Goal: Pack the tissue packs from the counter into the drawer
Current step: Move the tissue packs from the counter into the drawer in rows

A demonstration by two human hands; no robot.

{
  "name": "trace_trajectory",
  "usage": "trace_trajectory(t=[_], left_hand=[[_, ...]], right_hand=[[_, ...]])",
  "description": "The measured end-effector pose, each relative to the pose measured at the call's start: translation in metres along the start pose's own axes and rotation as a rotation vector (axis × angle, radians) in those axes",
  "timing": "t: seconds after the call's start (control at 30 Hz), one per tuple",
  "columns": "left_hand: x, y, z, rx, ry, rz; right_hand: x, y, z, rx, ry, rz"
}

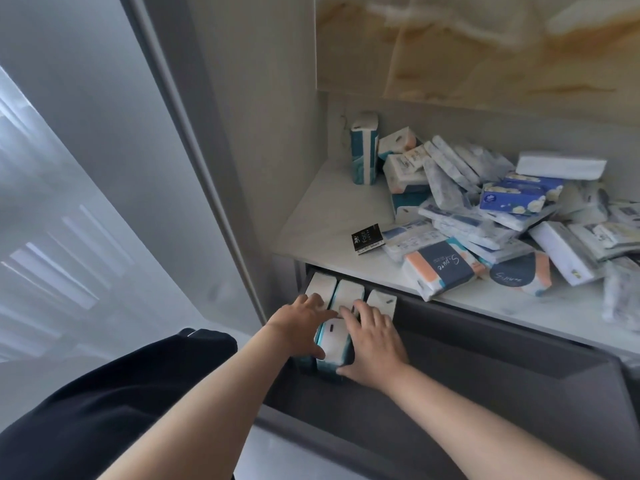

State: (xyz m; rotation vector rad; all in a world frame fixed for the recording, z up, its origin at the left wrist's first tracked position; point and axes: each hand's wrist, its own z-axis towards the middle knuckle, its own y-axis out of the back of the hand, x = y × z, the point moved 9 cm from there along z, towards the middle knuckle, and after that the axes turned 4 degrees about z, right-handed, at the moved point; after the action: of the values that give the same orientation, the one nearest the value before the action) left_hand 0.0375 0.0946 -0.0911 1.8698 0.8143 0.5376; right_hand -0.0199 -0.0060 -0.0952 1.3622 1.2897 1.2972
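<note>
A dark grey drawer (485,403) stands pulled out under the white counter (325,216). At its left end several white and teal tissue packs stand on edge in rows. My left hand (304,323) and my right hand (374,344) press on either side of the nearest white and teal tissue pack (334,344), fingers spread over the packs behind it. On the counter lies a big loose heap of tissue packs (485,216) in white, blue and peach wrappers. One teal pack (363,147) stands upright at the back corner.
A small black pack (367,238) lies apart near the counter's left front. A tall grey panel and wall (221,168) close off the left side. The rest of the drawer to the right holds nothing. A marbled panel hangs above the counter.
</note>
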Motion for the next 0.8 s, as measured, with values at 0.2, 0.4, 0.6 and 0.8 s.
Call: trace_trajectory(t=[0.2,0.4,0.6,0.8], left_hand=[[-0.004,0.002,0.007,0.013,0.005,0.037],[0.010,0.059,0.027,-0.022,0.042,-0.204],[0.026,0.158,0.056,-0.328,0.040,-0.428],[0.065,0.207,0.099,-0.583,0.114,-0.694]], right_hand=[[-0.001,-0.012,0.007,0.138,0.034,-0.018],[-0.014,0.033,0.021,0.240,0.074,0.107],[-0.055,0.138,0.068,-0.108,0.069,0.354],[-0.085,0.206,0.142,-0.274,0.016,0.295]])
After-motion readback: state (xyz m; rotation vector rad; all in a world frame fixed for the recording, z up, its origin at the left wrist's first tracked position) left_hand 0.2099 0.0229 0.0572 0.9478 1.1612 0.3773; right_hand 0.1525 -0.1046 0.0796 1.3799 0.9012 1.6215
